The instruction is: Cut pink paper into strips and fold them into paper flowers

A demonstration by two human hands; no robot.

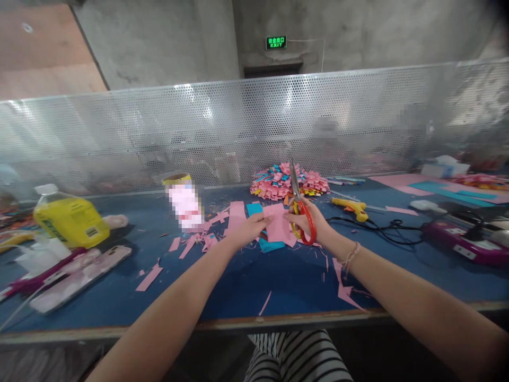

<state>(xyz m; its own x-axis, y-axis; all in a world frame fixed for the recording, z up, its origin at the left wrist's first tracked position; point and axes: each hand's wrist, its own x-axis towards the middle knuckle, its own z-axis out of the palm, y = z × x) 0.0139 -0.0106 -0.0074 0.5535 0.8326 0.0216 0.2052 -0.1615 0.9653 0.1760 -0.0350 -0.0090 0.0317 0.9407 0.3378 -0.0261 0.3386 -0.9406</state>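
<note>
A small pink paper piece point(277, 223) is pinched between both hands at the middle of the table. My left hand point(252, 229) closes on its left edge. My right hand point(308, 215) grips its right edge and also holds scissors point(305, 225) with red and yellow handles, the blades pointing up and away. Blue paper point(271, 245) lies beneath and beside the held piece, and a pink strip point(237, 213) is left of it. Behind the hands sits a pile of pink, blue and yellow paper tufts point(274, 183).
A yellow glue gun point(352, 208) with a black cord and a purple power strip point(465, 244) lie right. At left are a yellow liquid bottle point(71, 218) and a phone point(81, 278). Pink scraps litter the table point(246, 292); a perforated metal screen point(222, 127) stands behind.
</note>
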